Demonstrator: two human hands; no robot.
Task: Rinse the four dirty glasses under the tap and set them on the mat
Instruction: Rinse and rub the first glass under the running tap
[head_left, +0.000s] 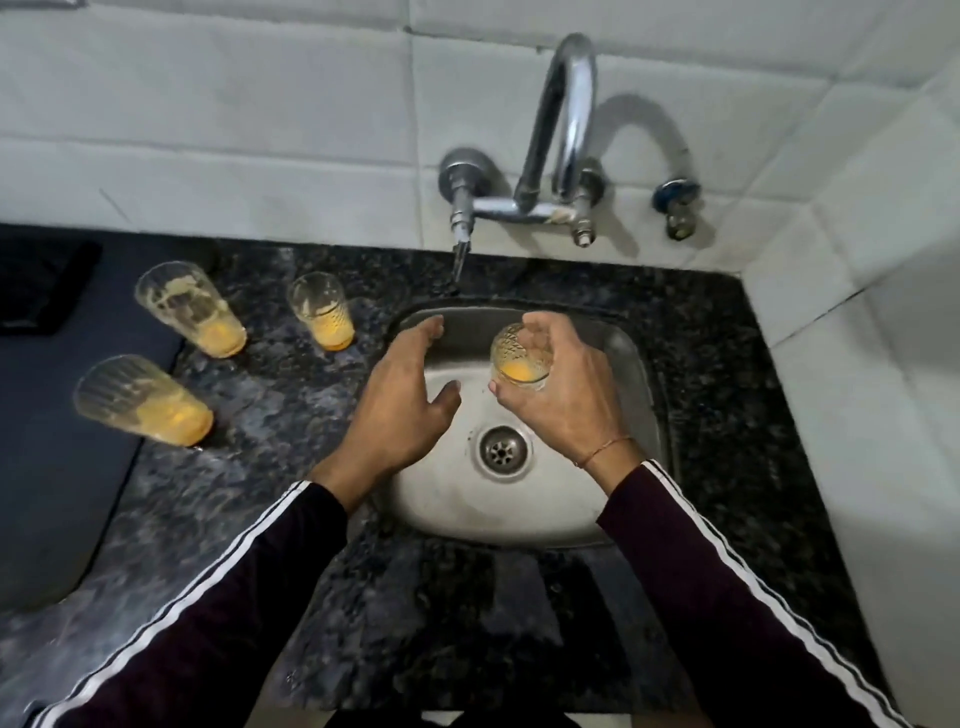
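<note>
Right hand (558, 395) is over the steel sink (631, 364), fingers curled around a small patterned glass (519, 358), thumb on its near side. Glass upright, orange residue at the bottom, held above the basin and not touching it.

Left hand (402, 400) is just beside the right hand, to its left, also over the sink. Fingers spread and loosely extended, thumb pointing toward the held glass; it grips nothing. A narrow gap separates the two hands.

Drain (503, 451) lies below and between the two wrists. Thin thread bracelet (605, 451) on the right wrist. Both arms in dark sleeves (218, 597) with white stripes.

Wall tap (563, 130) beyond the hands, its curved spout rising above the right hand. A lower outlet beyond the left hand's fingertips shows a thin stream of water (460, 265) reaching the back rim of the sink. The held glass is not under it.

Three more dirty glasses stand on the speckled counter (311, 467), well to the left of the left hand: a short one (322, 312) nearest, a taller one (189, 309) beyond it, and another tall one (143, 400) furthest left and nearer the person. All upright, orange residue at the bottom, smears on the walls.

Dark mat (57, 467) lies further left again, past the glasses; the nearer tall glass stands at its edge.
</note>
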